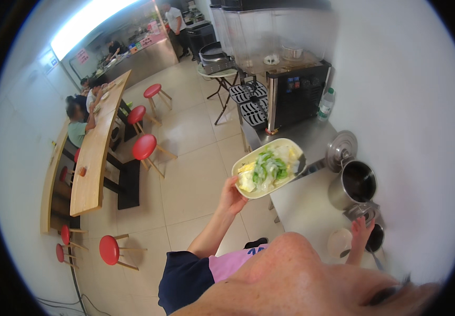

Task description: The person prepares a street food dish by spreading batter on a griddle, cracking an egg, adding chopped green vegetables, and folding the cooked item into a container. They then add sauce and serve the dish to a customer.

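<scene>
My left hand [231,196] grips the near left edge of a pale yellow oblong dish [240,167], tilted above the floor beside the counter. In it lie chopped green onion [270,167] and pale white and yellow food pieces whose kind I cannot make out. At the counter's right side my right hand [361,233] is open, its fingers apart, close to the lid [362,211] of a small steel container. Whether the fingertips touch that lid I cannot tell. Beside this hand are a dark-filled pot [376,239] with a handle and a pale round bowl [339,241].
A tall steel pot [343,192] with dark contents stands on the counter [303,208], near a round steel lid [341,150]. Behind are a drink dispenser [298,95] and a plastic bottle [326,105]. Red stools [145,146] line a long wooden table [97,158] where people sit.
</scene>
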A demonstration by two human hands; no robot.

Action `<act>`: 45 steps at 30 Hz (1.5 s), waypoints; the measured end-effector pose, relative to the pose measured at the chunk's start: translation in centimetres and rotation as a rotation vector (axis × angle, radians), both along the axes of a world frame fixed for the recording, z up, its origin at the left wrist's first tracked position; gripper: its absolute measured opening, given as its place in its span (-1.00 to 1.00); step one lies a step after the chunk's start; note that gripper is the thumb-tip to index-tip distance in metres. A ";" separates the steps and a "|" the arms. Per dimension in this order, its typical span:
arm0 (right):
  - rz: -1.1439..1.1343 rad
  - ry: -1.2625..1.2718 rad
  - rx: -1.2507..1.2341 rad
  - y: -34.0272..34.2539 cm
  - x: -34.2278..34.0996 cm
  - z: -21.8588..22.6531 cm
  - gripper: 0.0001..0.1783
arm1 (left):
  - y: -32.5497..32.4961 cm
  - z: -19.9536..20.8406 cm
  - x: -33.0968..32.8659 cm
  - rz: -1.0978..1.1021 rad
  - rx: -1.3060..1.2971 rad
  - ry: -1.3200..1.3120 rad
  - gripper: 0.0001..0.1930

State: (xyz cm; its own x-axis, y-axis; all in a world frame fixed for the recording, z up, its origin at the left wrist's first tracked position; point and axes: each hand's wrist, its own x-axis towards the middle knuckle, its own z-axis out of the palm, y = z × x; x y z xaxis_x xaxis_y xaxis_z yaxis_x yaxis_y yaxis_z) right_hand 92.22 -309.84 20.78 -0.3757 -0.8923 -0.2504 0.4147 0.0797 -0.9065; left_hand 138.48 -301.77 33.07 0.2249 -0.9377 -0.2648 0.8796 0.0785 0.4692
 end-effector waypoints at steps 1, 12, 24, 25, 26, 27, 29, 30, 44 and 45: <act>0.022 0.011 -0.007 -0.2 -0.1 0.0 -0.25 | 1.1 -0.1 0.3 0.034 0.004 -0.008 -0.51; 0.115 0.053 -0.025 -6.1 -2.8 -2.8 -0.82 | 7.2 -0.2 2.2 0.370 0.024 -0.062 -0.52; 0.045 -0.166 -0.004 -8.8 -2.3 -3.2 -0.67 | 7.4 -4.1 4.9 0.263 -0.070 -0.027 -0.55; 0.118 -0.117 -0.053 -8.6 -1.4 -2.9 -0.47 | 8.3 -3.1 4.7 0.247 -0.063 -0.035 -0.55; 0.106 -0.101 0.034 -8.1 -1.3 -2.8 -0.36 | 8.3 -3.8 5.5 0.187 -0.056 -0.002 -0.52; 0.153 0.004 0.112 -7.6 -0.7 -1.9 -0.38 | 7.0 -3.2 5.0 0.166 0.001 -0.050 -0.49; 0.060 0.052 0.079 -6.3 0.9 -0.7 -0.36 | 4.0 -2.8 3.0 0.125 0.084 -0.064 -0.42; 0.006 0.073 0.056 -5.7 1.5 -0.6 -0.37 | 2.3 -3.1 2.5 0.083 0.057 -0.054 -0.40; -0.539 0.070 0.343 14.5 5.4 10.2 -0.40 | -2.9 5.1 4.6 -0.792 0.065 -0.085 -0.24; -0.473 0.069 0.311 13.4 5.2 11.7 -0.42 | -3.2 5.6 4.7 -0.815 0.073 -0.087 -0.24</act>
